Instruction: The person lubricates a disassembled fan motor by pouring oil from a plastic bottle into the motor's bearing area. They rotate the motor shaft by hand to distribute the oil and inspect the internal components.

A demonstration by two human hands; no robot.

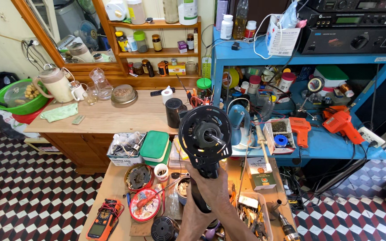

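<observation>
Both hands rise from the near edge of the wooden desk (pixel 112 178) and meet on the stem of a black fan motor housing (pixel 205 134), which is held upright in the air above the desk's middle, its round slotted face and bare metal shaft turned toward the camera. The right hand (pixel 215 189) is wrapped around the black stem just under the round housing, fingers clenched on it. The left hand (pixel 193 218) comes up from below and touches the lower part of the same stem; whether its fingers close fully around it cannot be told, since the other hand and the stem hide them. Toward the desk's left near corner lies an orange multimeter (pixel 102 222) with red and black leads. Just right of it sit 2 round red-rimmed tins (pixel 144 205) holding small parts, and a round black ribbed cap (pixel 164 228) rests at the near edge beside the left wrist. At the desk's far edge stand a green-lidded box (pixel 155 145) and a carton of clear bags (pixel 126 149). Near the right edge is a clear tray of pliers and tools (pixel 255 216). Behind the desk, on a blue shelf (pixel 327 145), lie 2 orange soldering guns (pixel 342 125).
</observation>
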